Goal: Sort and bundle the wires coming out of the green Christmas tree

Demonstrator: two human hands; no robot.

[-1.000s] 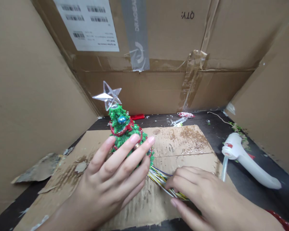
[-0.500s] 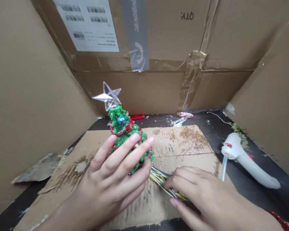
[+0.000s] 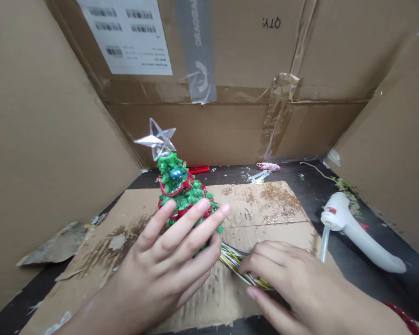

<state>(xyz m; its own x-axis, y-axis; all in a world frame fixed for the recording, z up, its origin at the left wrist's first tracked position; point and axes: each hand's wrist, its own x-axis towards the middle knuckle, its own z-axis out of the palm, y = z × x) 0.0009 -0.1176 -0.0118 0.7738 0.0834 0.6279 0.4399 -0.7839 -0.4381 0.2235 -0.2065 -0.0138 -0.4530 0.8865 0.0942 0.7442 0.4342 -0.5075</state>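
The left hand [image 3: 164, 258] wraps its fingers around a little green Christmas tree [image 3: 185, 197] and holds it. The tree stands up with a small tilt, and it has red tinsel, a blue ball [image 3: 176, 173] and a clear plastic star [image 3: 156, 139] on top. The right hand [image 3: 293, 279] is closed on a bunch of thin yellow, white and dark wires [image 3: 234, 264], which run from its fingers to the bottom of the tree. A red band [image 3: 404, 318] sits on the right wrist.

Under the hands lies a big, scratched cardboard sheet [image 3: 258, 204] with brown glue marks and glitter on it. It sits on a dark bench [image 3: 230, 176]. To the right, a white glue gun [image 3: 356, 232] lies on the bench with a clear glue stick [image 3: 323, 249] in it. Far back are a small red thing [image 3: 199, 170] and a red and white string bundle [image 3: 268, 166]. Cardboard walls [image 3: 195, 130] stand on three sides, and the back one has a white label [image 3: 125, 37] and gray tape [image 3: 195, 51].
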